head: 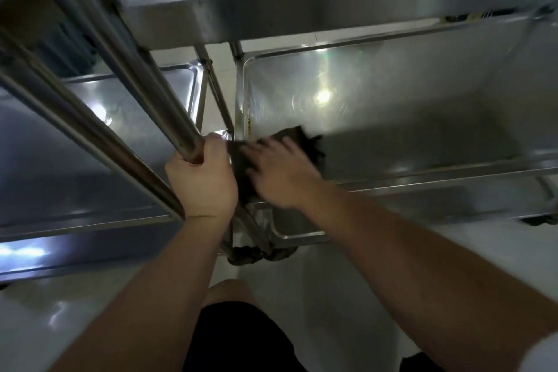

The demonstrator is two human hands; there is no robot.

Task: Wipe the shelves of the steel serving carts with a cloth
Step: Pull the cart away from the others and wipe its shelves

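Two steel serving carts stand side by side below me. My left hand (203, 174) grips a steel upright tube (145, 81) of the left cart. My right hand (279, 172), blurred by motion, presses flat with spread fingers on a dark cloth (305, 142) at the near left corner of the right cart's middle shelf (407, 106). The cloth's frayed edge sticks out past my fingers. The right cart's top shelf (302, 6) hangs over the far part of that shelf.
The left cart's shelf (90, 136) lies to the left, behind its tubes. A lower shelf (302, 228) of the right cart shows under my right wrist. Dark caster wheels (256, 255) sit on the pale tiled floor (347, 296). My knee and black shorts (238, 332) are at the bottom.
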